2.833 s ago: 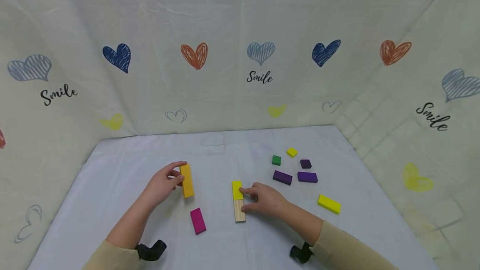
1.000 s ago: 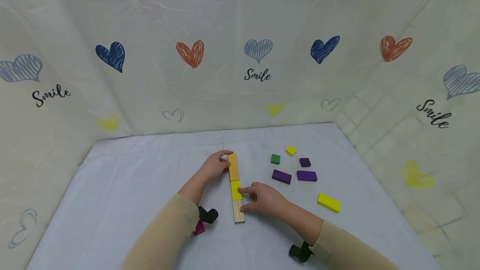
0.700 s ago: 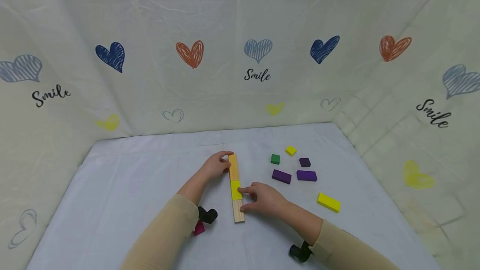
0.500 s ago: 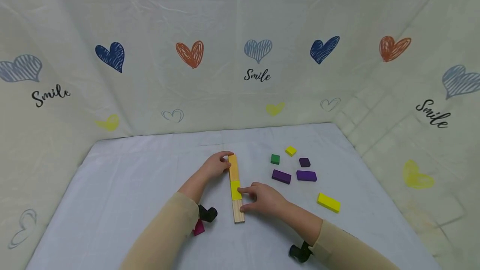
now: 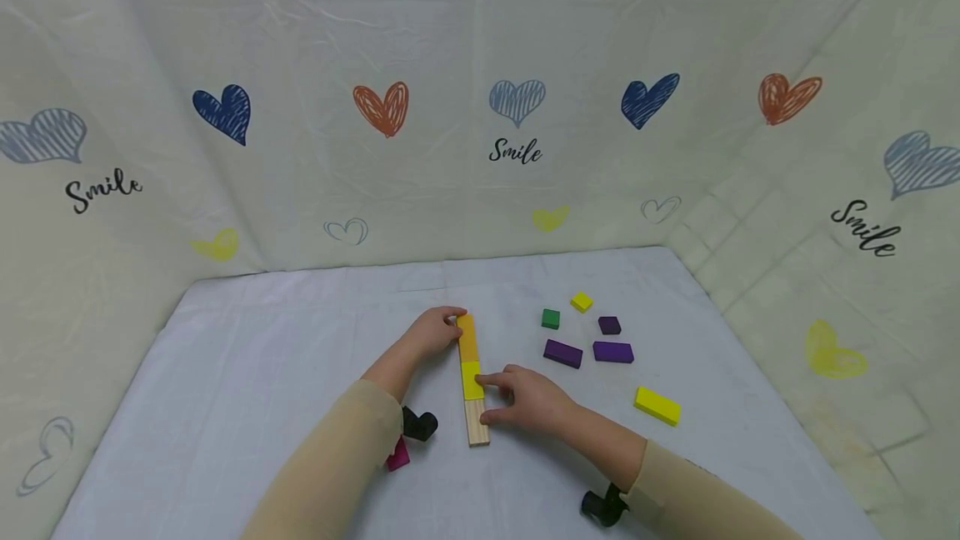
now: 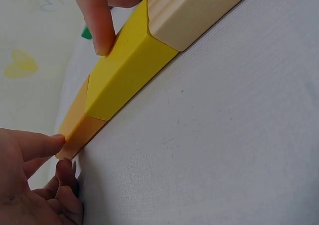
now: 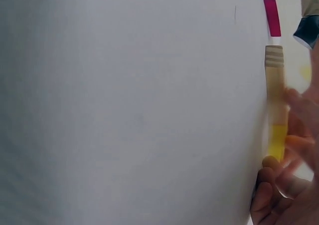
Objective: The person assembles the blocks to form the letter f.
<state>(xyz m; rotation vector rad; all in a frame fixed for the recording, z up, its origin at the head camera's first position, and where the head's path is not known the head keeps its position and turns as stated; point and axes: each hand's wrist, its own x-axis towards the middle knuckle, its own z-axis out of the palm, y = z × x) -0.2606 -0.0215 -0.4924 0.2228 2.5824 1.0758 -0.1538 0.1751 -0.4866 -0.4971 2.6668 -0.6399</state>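
Note:
Three wooden blocks form a straight line on the white cloth. A plain wood block [image 5: 477, 423] is nearest me, a yellow block [image 5: 472, 380] lies in the middle and an orange block [image 5: 467, 337] is at the far end. My left hand [image 5: 431, 332] pinches the orange block's far end, with the index finger at the end and the thumb at the side. My right hand [image 5: 532, 400] rests a straight index finger on the yellow block [image 6: 119, 68]. Its thumb touches the right side of the plain wood block. Both hands overlap in the right wrist view.
A magenta block [image 5: 398, 454] is partly hidden by my left wrist camera [image 5: 420, 423]. At the right lie a green block [image 5: 551, 319], a small yellow block [image 5: 581, 302], a dark purple block [image 5: 563, 353], a purple block [image 5: 613, 352], a dark piece [image 5: 610, 325] and a longer yellow block [image 5: 657, 406].
My left hand has carried the orange block rightward to the far end of the yellow one. Most recently its far end has shifted slightly toward me. My right hand has stayed almost still.

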